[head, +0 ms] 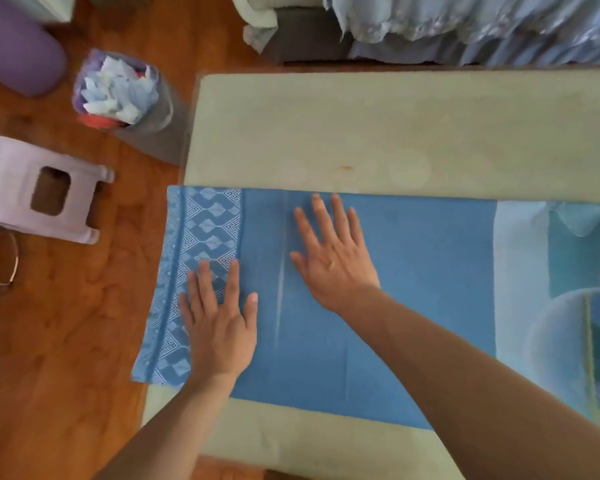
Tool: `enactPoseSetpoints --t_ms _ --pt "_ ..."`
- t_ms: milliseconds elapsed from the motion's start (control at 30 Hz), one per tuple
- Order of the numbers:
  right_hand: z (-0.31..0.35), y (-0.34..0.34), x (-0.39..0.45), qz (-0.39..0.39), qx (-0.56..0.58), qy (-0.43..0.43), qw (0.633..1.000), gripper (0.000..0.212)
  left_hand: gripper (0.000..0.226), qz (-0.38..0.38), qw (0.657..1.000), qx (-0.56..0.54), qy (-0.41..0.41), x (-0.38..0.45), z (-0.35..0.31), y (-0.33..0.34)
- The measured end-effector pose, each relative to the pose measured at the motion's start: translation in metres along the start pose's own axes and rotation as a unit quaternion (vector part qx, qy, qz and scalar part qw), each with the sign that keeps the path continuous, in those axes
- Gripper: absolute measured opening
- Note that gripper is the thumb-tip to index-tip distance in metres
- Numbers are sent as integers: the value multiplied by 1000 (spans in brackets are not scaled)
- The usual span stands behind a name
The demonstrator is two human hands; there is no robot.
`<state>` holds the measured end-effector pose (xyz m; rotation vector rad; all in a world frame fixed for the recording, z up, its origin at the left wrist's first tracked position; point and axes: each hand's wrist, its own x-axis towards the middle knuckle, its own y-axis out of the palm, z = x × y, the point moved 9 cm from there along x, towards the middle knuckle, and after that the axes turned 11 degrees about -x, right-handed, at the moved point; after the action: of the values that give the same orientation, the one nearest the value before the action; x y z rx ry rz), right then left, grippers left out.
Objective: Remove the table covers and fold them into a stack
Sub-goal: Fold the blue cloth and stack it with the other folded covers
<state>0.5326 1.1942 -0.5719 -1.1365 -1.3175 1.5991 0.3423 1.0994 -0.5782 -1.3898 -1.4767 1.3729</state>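
While nothing is actually being gripped right now, the blue table cover (413, 289) is laid out flat across the pale tabletop (326, 133), its patterned border end (201, 244) hanging just past the left edge over the wooden floor (84, 323), where a lilac plastic stool (32, 188) and a grey bin stuffed with scraps (125, 95) can be seen too. Over that border the left hand (219, 327) is pressed flat, fingers straight and a bit spread, holding nothing. Just right of it a raised crease (281, 282) can be made out, and on the far side of that the right hand (333, 261) is spread flat on the plain part, also pinching nothing, so it looks like smoothing before a fold. Thin, soft, light fabric is what's guessed here, floppy with no stiffness, likely to slide on the smooth top. It's probably best picked up at the two left corners of the border end and carried over rightward. Further right a paler section of cloth (520, 271) is seen, blurry.
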Motion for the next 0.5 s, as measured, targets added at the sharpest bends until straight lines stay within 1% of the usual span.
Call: enactPoseSetpoints --t_ms 67,133,167,233,333,433,500 --pt "27 5 26 1 -15 -13 1000 69 62 -25 1000 -2 -10 -5 38 -6" --pt "34 16 44 13 -35 -6 999 71 62 -28 999 -12 -9 -17 78 -7" --pt "34 21 49 19 -51 -4 999 72 63 -30 999 -37 -17 -24 99 -7" --pt "36 28 52 30 -73 -3 997 74 64 -33 990 -124 -56 -33 134 -9" --pt "35 25 51 45 -81 10 996 75 63 -33 968 -226 -103 -32 151 -10" --pt "50 8 61 40 -85 35 995 73 65 13 946 -287 -150 -27 165 -3" --pt "80 -2 72 17 -88 -11 996 70 64 14 933 -314 -174 -28 169 -3"
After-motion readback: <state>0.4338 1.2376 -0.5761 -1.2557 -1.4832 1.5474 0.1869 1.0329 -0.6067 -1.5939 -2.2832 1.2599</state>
